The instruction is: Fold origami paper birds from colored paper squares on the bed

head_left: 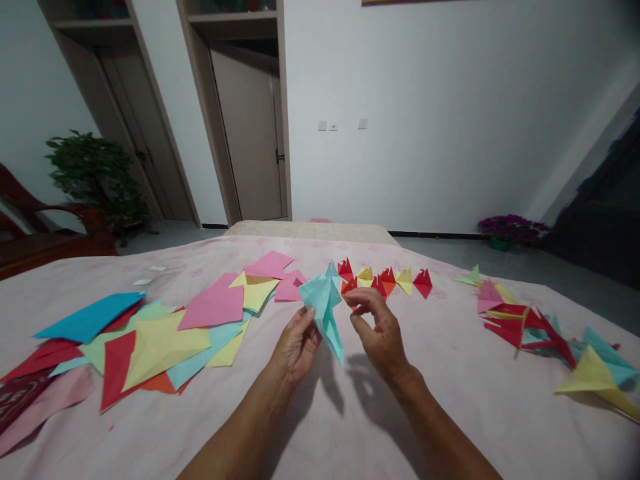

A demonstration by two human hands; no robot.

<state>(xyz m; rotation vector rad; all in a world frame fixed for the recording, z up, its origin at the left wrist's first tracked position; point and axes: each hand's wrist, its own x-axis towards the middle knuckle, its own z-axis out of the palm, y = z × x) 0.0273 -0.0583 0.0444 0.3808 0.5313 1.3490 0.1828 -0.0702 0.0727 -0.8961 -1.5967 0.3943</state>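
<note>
Above the pink bedsheet, the left hand and right hand pinch a folded teal paper, flat coloured sheets lying left of it, a row of small folded pieces just behind.

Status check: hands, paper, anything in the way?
Left hand pinching light-blue folded paper piece. Right hand at its right edge, grip unclear. Row of small folded paper figures just behind.

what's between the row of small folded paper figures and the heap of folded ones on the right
In the head view, only bare pink bedsheet separates the row from the heap.
</note>
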